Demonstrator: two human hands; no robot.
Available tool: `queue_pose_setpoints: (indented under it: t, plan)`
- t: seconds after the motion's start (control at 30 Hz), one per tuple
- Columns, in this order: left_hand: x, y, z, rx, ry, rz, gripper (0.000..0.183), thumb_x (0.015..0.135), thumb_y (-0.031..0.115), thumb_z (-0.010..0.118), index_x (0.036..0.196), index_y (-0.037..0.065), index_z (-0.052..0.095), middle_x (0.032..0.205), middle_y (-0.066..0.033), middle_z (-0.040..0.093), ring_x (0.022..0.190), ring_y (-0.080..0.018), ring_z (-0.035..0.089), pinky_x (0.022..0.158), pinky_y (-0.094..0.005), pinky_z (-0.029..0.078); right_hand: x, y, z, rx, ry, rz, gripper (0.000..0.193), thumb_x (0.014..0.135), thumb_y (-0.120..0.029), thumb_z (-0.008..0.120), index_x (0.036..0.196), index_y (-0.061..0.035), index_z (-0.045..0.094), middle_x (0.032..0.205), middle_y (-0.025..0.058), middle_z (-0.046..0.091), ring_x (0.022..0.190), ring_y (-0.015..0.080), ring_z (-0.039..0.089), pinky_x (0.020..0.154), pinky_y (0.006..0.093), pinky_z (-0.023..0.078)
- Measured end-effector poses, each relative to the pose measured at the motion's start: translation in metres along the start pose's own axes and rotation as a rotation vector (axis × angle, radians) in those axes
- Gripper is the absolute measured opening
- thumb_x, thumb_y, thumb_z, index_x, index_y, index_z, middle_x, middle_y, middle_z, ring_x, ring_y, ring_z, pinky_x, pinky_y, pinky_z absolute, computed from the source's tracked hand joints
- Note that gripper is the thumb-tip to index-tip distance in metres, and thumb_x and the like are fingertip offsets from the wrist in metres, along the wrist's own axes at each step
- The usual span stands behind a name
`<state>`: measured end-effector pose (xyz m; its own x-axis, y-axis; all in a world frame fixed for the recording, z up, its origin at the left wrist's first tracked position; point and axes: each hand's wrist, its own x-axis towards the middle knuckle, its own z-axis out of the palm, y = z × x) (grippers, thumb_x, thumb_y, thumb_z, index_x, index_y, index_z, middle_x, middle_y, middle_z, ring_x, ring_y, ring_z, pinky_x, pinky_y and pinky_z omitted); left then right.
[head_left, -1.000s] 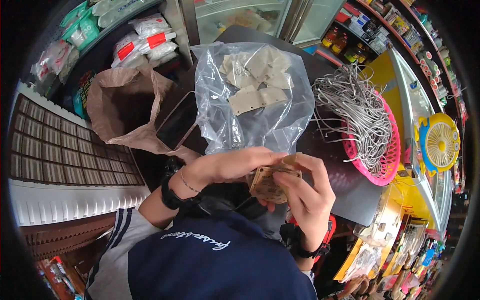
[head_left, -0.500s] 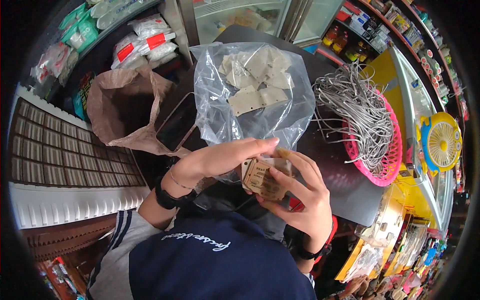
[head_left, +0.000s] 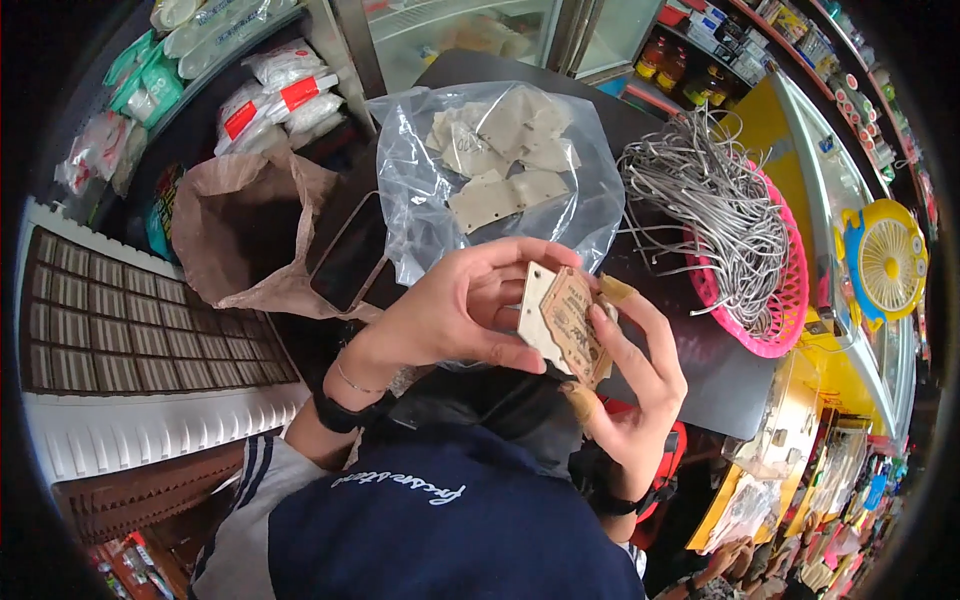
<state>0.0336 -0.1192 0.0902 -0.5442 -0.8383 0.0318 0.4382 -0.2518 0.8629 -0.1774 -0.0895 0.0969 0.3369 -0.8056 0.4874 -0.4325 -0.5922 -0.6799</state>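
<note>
Both my hands hold a small stack of thin beige plates (head_left: 532,308) above the table's near edge. The plates have corner holes, and a brown printed piece (head_left: 570,318) lies against their face. My left hand (head_left: 480,305) grips the stack's left side, thumb below and fingers behind. My right hand (head_left: 645,365) pinches the right side; tan coverings wrap some of its fingertips. Just beyond my hands, a clear plastic bag (head_left: 408,200) lies on the dark table with several similar loose beige plates (head_left: 508,200) in or on it.
A pink basket (head_left: 795,300) heaped with grey cords (head_left: 715,215) stands at the table's right. On the left are an open brown sack (head_left: 250,215) and a dark phone-like slab (head_left: 348,250). A yellow-blue fan (head_left: 885,265) stands far right, near packed shelves.
My left hand has turned and now grips the stack's left side, with its fingers opened around it. The stack has tilted and shifted slightly right, showing more of the beige plate.
</note>
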Motion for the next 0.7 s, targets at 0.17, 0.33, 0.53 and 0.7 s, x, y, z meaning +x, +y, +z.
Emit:
queue_pose_setpoints:
  t: [0.17,0.33,0.53,0.7]
  plan:
    - [0.001,-0.003,0.009,-0.022,0.052,0.090,0.078,0.069,0.009,0.080,0.133,-0.003,0.038,0.131,-0.0188,0.049,0.122,-0.0239,0.049,0.104,-0.0364,0.039,0.001,-0.002,-0.001,0.016,0.035,-0.003,0.055,0.056,-0.008,0.075,0.110,-0.0009,0.066,0.117,0.0206,0.055,0.104,0.0343,0.057,0.088,0.0402,0.046]
    - [0.000,-0.011,0.008,0.027,-0.001,0.135,0.073,0.074,0.011,0.077,0.134,-0.001,0.038,0.133,-0.0204,0.046,0.126,-0.0255,0.045,0.104,-0.0377,0.038,0.000,-0.001,0.003,0.039,0.090,-0.013,0.054,0.052,-0.005,0.075,0.106,-0.0020,0.067,0.116,0.0196,0.055,0.103,0.0333,0.057,0.087,0.0402,0.046]
    - [-0.001,-0.014,0.010,-0.017,-0.016,0.155,0.071,0.075,0.012,0.077,0.133,-0.002,0.039,0.134,-0.0195,0.045,0.125,-0.0254,0.045,0.103,-0.0381,0.039,-0.003,0.001,0.003,0.049,0.110,-0.038,0.055,0.048,-0.004,0.075,0.103,-0.0032,0.068,0.115,0.0183,0.055,0.103,0.0332,0.055,0.087,0.0416,0.044]
    - [-0.002,-0.010,0.014,0.024,-0.008,0.126,0.070,0.073,0.013,0.078,0.131,-0.002,0.042,0.134,-0.0175,0.045,0.123,-0.0239,0.047,0.101,-0.0370,0.041,-0.004,0.000,0.002,0.038,0.106,-0.045,0.056,0.048,-0.004,0.075,0.103,-0.0044,0.068,0.115,0.0176,0.055,0.102,0.0331,0.055,0.086,0.0418,0.044]
